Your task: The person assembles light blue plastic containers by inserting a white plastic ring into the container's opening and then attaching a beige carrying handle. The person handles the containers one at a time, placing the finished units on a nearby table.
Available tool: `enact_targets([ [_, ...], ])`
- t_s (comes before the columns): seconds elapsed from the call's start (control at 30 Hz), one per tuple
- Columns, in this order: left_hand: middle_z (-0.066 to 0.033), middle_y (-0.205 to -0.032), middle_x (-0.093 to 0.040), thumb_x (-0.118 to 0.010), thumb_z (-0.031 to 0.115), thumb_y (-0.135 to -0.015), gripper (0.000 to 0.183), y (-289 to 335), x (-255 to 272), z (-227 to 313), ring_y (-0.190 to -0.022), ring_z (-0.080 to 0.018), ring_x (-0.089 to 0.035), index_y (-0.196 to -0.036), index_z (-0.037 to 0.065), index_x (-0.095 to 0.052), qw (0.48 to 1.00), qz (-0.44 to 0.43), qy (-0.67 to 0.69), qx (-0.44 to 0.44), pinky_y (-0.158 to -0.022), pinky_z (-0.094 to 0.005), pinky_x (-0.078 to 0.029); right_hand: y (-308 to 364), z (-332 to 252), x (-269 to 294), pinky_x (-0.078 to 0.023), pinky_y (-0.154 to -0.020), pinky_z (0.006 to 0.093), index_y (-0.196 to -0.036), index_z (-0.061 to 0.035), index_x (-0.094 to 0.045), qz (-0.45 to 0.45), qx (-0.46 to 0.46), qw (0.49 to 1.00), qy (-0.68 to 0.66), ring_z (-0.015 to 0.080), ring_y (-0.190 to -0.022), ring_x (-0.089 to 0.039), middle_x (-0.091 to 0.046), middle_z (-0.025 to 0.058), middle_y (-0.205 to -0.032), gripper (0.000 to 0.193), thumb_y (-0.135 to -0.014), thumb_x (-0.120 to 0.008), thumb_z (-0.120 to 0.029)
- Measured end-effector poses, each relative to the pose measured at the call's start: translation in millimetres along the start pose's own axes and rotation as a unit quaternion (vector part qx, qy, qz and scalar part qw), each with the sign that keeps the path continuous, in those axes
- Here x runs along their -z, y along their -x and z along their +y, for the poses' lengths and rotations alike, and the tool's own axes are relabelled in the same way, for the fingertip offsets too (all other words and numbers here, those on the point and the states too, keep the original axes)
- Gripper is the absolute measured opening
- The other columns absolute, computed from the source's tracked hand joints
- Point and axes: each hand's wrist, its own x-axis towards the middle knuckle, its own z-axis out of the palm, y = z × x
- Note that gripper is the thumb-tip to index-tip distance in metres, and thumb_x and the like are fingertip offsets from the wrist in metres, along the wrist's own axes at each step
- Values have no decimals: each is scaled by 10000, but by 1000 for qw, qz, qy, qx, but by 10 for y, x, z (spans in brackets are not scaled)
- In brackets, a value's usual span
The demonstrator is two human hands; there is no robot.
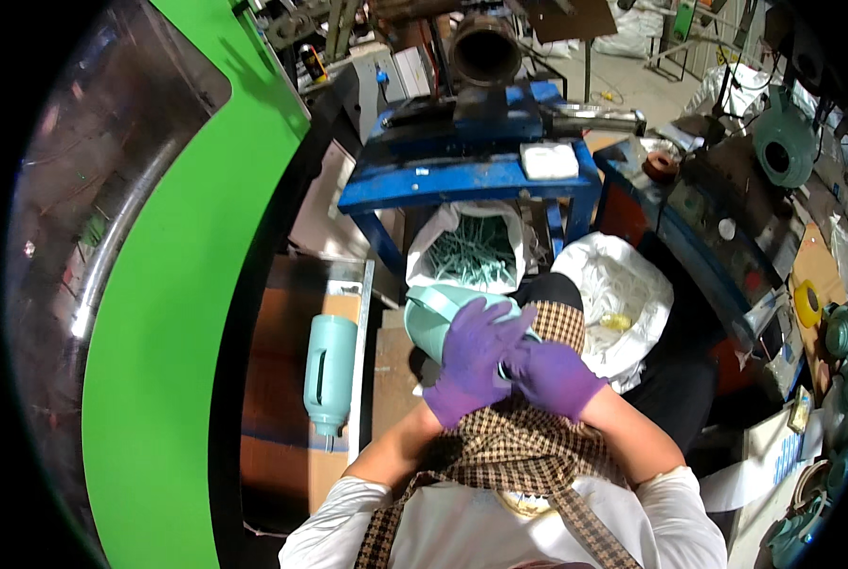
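Observation:
A light teal plastic flask casing (427, 324) with a handle strip lies over my lap, its wide end toward the left. My left hand (478, 360), in a purple glove, is laid across the casing and grips it, fingers pointing up and to the right. Against it, my right hand (555, 377), also gloved in purple, is closed at the casing's right end. A small shiny bit shows between the hands; what the right fingers hold is hidden. To the left, a similar teal flask casing (330, 365) with a slotted handle lies in an open box (282, 398).
Ahead stands a blue metal bench (443, 185). Beneath it is a white sack (424, 251) of thin teal scraps (471, 251). A second white sack (647, 284) sits right of my knee. A green machine panel (158, 360) curves along the left. Teal parts (846, 332) line the right edge.

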Motion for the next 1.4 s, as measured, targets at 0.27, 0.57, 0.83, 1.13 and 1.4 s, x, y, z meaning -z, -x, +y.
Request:
enact_targets([
  [0.27,-91,-1224,-662,-835,339,-711,589,-143,524,-299,-1154,-298,-604,-1246,180,-648,984,163,-56,-46,-1043,-469,-417,223,-662,398,-525,-708,454,-1092,-36,-670,257,233,938,-22,336,-798,-631,-632,172,-943,410,-681,-673,-37],
  [0.57,-121,-840,-635,-429,502,-1006,449,-8,1060,-1394,-653,-238,-659,-1091,86,-578,528,240,639,505,-453,-267,-474,1437,-29,519,-512,-709,396,-897,-65,-734,409,-19,912,34,298,-779,-647,-668,98,-821,280,-665,-615,39],
  [0.83,-161,-929,-635,-504,591,-953,588,-1441,674,-1735,-615,-194,-617,-1135,33,-545,605,188,647,424,-437,-217,-435,1826,120,236,-509,-705,421,-985,-97,-727,369,-25,926,72,309,-757,-631,-646,88,-843,393,-618,-641,14],
  [1.13,-108,-1459,-497,-563,434,-1028,496,-3351,-4,-1976,-1276,-298,-540,-1420,144,-469,702,140,588,377,-1017,-527,-539,1686,321,176,-532,-688,421,-1180,-149,-674,276,54,959,30,308,-789,-659,-662,85,-916,532,-650,-690,-105],
  [1.4,-92,-1445,-499,-698,511,-922,741,-3534,3,-2403,-1266,-332,-515,-1506,210,-354,777,132,459,409,-930,-452,-536,1675,315,581,-525,-640,404,-1263,-149,-638,325,12,923,205,279,-803,-672,-669,88,-931,556,-718,-702,-63],
])
